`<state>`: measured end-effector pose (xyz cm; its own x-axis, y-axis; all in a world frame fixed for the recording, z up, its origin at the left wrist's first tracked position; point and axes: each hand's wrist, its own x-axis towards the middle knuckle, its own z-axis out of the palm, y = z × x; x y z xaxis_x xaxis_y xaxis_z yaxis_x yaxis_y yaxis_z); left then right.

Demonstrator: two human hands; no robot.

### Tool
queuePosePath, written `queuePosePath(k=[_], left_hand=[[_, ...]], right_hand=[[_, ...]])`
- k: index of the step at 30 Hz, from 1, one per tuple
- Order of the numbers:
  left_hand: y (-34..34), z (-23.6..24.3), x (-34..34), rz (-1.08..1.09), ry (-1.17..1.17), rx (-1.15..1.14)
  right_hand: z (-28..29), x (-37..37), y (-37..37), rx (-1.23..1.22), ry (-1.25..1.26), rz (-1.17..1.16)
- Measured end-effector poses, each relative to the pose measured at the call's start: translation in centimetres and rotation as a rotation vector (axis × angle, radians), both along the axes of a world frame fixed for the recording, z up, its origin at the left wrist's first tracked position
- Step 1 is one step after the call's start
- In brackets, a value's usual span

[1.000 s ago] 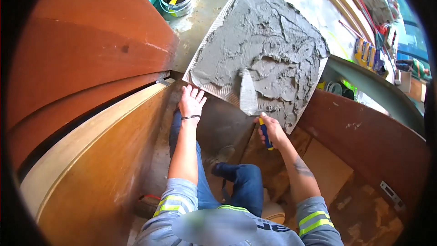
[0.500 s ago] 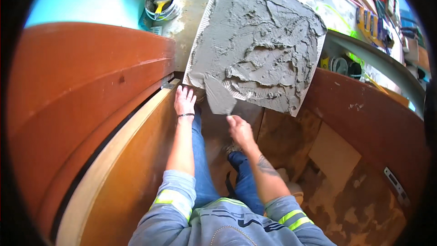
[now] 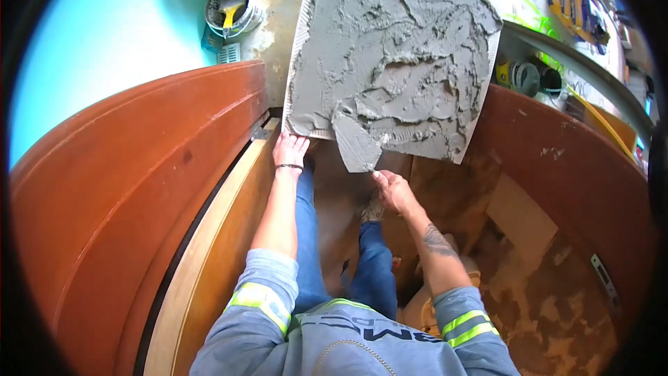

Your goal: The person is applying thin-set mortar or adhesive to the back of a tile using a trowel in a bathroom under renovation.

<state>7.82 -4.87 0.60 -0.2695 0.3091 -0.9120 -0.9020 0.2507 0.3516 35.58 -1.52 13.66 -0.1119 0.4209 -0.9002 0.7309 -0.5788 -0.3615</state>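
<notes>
A large tile (image 3: 298, 45) lies ahead of me, its ridged pale back showing along the edges. Thick grey mortar (image 3: 376, 21) covers most of it, smoother at the left, rough and torn toward the middle right. My right hand (image 3: 395, 191) grips a pointing trowel (image 3: 358, 145) by its handle, which the fingers largely hide. The mortar-smeared blade lies over the tile's near edge, its broad end touching the mortar. At the near left corner, my left hand (image 3: 290, 149) has its fingers closed on the tile's edge.
A bucket (image 3: 243, 28) with a yellow-handled brush (image 3: 229, 15) stands far left. Brown wooden panels flank me, the left door (image 3: 160, 146) and the right panel (image 3: 557, 150). Containers (image 3: 523, 78) and a yellow-green cord (image 3: 518, 3) lie right. Stained flooring (image 3: 515, 306) spreads below.
The trowel and my right hand have moved right along the tile's near edge. My left hand has stayed at the corner, its fingers now closer together. The view has shifted slightly.
</notes>
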Motion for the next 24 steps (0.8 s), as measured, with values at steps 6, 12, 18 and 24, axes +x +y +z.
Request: queuePosePath(k=[6, 12, 18, 24], left_hand=[[-0.8, 0.3, -0.7, -0.070, 0.011, 0.034], [0.1, 0.9, 0.8, -0.058, -0.008, 0.019], [-0.3, 0.4, -0.9, -0.075, 0.024, -0.008], [-0.7, 0.8, -1.2, -0.100, 0.016, -0.007]], right_hand=[[4.7, 3.0, 0.4, 0.122, -0.174, 0.257], [4.1, -4.3, -1.4, 0.356, -0.088, 0.147], [2.5, 0.5, -2.6, 0.428, -0.364, 0.212], [4.7, 9.2, 0.2, 0.010, -0.052, -0.411]])
